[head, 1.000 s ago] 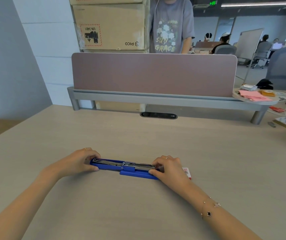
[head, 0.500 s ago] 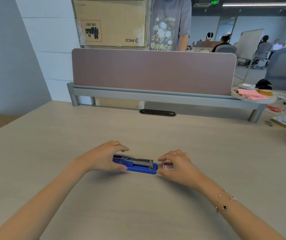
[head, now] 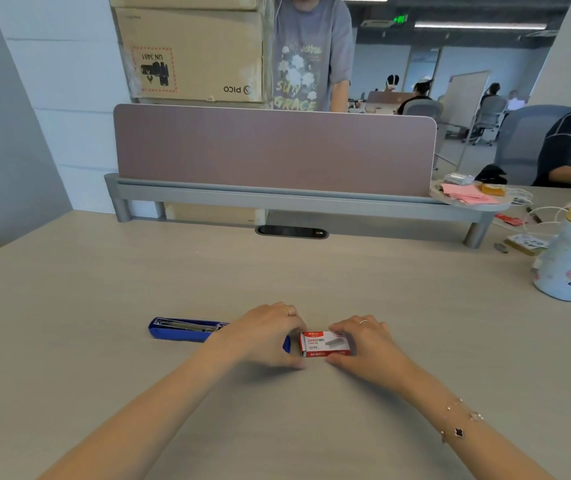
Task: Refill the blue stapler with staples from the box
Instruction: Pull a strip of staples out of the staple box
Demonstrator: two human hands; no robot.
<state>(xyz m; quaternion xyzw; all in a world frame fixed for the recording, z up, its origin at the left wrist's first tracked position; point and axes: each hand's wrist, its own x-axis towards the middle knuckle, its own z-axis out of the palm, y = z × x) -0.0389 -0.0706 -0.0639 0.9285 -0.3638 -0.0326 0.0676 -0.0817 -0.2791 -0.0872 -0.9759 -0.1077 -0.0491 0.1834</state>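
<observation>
blue stapler [head: 187,330] lying open | staple box [head: 324,344] red-white, closed

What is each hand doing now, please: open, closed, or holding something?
Left hand: fingers curled at the left end of the staple box.
Right hand: closed on the staple box, gripping its right end.

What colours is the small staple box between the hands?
The small cardboard staple box is red and white with red lettering, best seen in the head view.
</observation>
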